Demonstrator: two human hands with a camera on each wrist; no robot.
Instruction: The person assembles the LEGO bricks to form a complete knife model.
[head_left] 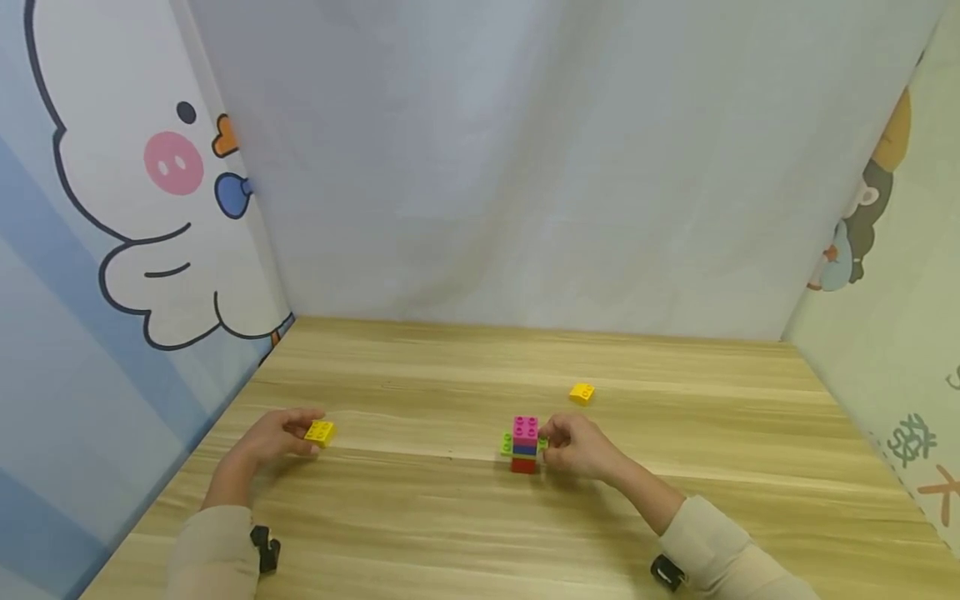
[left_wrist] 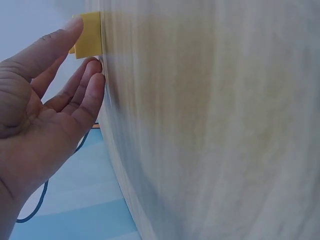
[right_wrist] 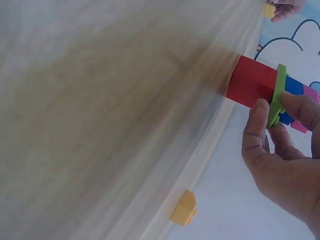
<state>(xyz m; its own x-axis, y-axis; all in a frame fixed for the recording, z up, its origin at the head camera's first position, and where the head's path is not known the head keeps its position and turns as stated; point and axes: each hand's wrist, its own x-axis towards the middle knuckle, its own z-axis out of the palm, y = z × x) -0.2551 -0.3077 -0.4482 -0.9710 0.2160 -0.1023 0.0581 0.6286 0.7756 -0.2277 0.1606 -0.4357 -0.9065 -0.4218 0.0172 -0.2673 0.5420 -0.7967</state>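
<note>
A stack of toy building bricks (head_left: 525, 443) stands upright on the table, red at the bottom, then a wider light green plate (right_wrist: 278, 95), blue, and pink on top. My right hand (head_left: 576, 448) pinches the right end of the green plate between thumb and fingers, as the right wrist view shows closely. Over to the left, my left hand (head_left: 279, 435) holds a yellow brick (head_left: 320, 432) at the tabletop. In the left wrist view the thumb lies against that yellow brick (left_wrist: 89, 35); the index fingertip is hidden behind it.
Behind the stack and slightly right lies a second yellow brick (head_left: 582, 393) with a sloped side. The wooden table (head_left: 420, 533) meets a pale curtain (head_left: 525, 167) at the back. Printed panels border it on the left and right.
</note>
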